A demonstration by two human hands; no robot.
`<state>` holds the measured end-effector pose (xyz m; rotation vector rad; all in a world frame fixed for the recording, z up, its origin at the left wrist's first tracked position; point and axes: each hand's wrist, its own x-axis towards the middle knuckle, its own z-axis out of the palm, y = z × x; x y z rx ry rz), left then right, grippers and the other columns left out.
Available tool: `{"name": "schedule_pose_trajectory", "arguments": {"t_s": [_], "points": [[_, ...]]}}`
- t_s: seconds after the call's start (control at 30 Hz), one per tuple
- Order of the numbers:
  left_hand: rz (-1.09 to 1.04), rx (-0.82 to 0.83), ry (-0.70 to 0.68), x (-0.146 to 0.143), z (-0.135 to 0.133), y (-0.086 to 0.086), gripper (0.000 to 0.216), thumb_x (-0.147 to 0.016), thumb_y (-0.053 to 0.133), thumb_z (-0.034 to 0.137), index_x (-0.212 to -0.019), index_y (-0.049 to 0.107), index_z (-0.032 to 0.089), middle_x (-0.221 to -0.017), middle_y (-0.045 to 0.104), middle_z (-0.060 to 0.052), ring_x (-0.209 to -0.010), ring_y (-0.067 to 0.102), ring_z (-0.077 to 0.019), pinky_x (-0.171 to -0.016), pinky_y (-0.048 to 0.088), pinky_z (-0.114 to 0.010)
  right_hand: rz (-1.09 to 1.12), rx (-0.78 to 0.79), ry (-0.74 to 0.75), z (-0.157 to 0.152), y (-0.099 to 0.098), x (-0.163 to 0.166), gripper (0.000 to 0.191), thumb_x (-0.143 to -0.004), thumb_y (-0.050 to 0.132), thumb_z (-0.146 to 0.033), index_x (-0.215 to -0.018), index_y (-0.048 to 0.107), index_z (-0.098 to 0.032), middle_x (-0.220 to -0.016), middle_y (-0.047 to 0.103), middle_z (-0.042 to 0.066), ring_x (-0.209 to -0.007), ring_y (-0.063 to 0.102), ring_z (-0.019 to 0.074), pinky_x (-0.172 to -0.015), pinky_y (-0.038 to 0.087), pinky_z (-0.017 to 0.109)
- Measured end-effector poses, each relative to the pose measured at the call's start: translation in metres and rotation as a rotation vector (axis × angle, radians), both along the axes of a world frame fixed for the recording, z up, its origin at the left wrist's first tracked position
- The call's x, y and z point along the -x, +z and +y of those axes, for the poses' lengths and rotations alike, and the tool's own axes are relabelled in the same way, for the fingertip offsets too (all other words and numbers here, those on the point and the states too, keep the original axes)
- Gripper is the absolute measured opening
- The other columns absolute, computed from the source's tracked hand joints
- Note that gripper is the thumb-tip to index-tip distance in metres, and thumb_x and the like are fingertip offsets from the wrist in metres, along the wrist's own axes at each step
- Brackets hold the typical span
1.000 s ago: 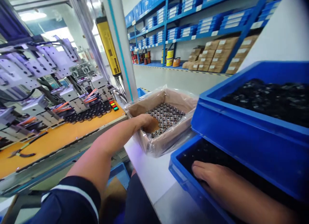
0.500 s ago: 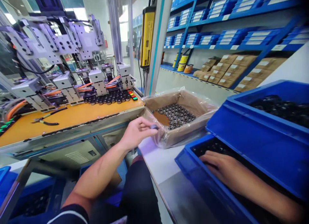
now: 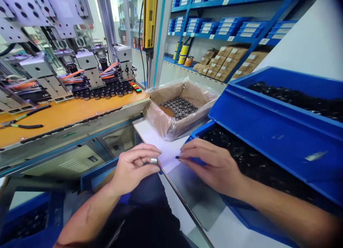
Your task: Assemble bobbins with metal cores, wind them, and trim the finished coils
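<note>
My left hand [image 3: 136, 166] pinches a small silver metal cylinder [image 3: 154, 160] between thumb and fingers, above the edge of the white table. Facing it, my right hand [image 3: 207, 164] grips a small black part [image 3: 177, 157] at its fingertips; its exact kind is too small to tell. A short gap separates the two parts. Beneath my right forearm is a blue bin [image 3: 230, 148] full of black parts. Beyond my hands stands a plastic-lined cardboard box [image 3: 184, 125] with rows of small metal pieces [image 3: 180, 108] inside.
A second blue bin [image 3: 273, 123] of black parts is raised at the right. On the left, a machine with metal fixtures [image 3: 88, 67] stands on an orange bench [image 3: 66, 117], with pliers [image 3: 24, 120] and a row of black round parts [image 3: 107, 91]. A grey mat [image 3: 198, 201] covers the table's front.
My right hand has come out of the lower blue bin holding a small black part. My left hand has drawn back from the cardboard box with the metal cylinder. The view has shifted right.
</note>
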<state>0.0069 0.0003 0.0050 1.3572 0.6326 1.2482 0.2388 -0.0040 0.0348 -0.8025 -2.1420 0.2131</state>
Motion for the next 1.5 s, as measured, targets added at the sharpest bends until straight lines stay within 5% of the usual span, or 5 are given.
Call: {"name": "schedule_pose_trajectory", "arguments": {"t_s": [0.17, 0.43, 0.7, 0.9, 1.5], "points": [[0.057, -0.002, 0.070, -0.011, -0.008, -0.011, 0.044, -0.058, 0.089, 0.012, -0.099, 0.078, 0.024, -0.094, 0.078, -0.007, -0.078, 0.071, -0.0157, -0.072, 0.059, -0.024, 0.042, 0.051, 0.007, -0.011, -0.016, 0.000, 0.011, -0.087, 0.063, -0.009, -0.094, 0.067, -0.016, -0.086, 0.070, 0.006, -0.079, 0.069, 0.0123, -0.071, 0.059, 0.021], [0.073, -0.008, 0.010, -0.020, -0.011, -0.013, 0.025, -0.069, 0.083, 0.014, -0.092, 0.078, 0.022, -0.111, 0.075, -0.009, -0.079, 0.072, -0.0163, -0.070, 0.060, -0.027, 0.076, 0.029, 0.006, -0.015, -0.012, -0.001, 0.006, -0.089, 0.062, -0.013, -0.093, 0.064, -0.017, -0.087, 0.066, 0.006, -0.082, 0.066, 0.0141, -0.071, 0.058, 0.025], [0.038, 0.137, -0.022, -0.029, -0.012, -0.012, 0.039, -0.059, 0.088, 0.010, -0.096, 0.077, 0.020, -0.093, 0.080, -0.006, -0.081, 0.075, -0.0181, -0.076, 0.063, -0.026, 0.064, 0.043, 0.057, -0.016, -0.017, -0.001, 0.012, -0.091, 0.058, -0.010, -0.101, 0.061, -0.016, -0.090, 0.065, 0.007, -0.083, 0.064, 0.0123, -0.070, 0.056, 0.023], [-0.047, 0.241, -0.149, -0.038, -0.012, -0.016, 0.036, -0.062, 0.087, 0.011, -0.095, 0.075, 0.017, -0.085, 0.080, -0.005, -0.077, 0.077, -0.0207, -0.072, 0.066, -0.028, 0.073, -0.015, 0.049, -0.015, -0.019, 0.000, 0.012, -0.089, 0.060, -0.008, -0.099, 0.063, -0.012, -0.088, 0.061, 0.008, -0.081, 0.061, 0.0124, -0.069, 0.056, 0.023], [-0.120, 0.228, -0.131, -0.040, -0.014, -0.017, 0.037, -0.062, 0.086, 0.008, -0.096, 0.075, 0.016, -0.086, 0.080, -0.006, -0.077, 0.076, -0.0178, -0.074, 0.063, -0.025, -0.102, -0.287, 0.002, -0.016, -0.022, -0.003, 0.022, -0.095, 0.056, -0.019, -0.115, 0.056, -0.010, -0.094, 0.062, 0.011, -0.088, 0.062, 0.0155, -0.068, 0.057, 0.026]]}}
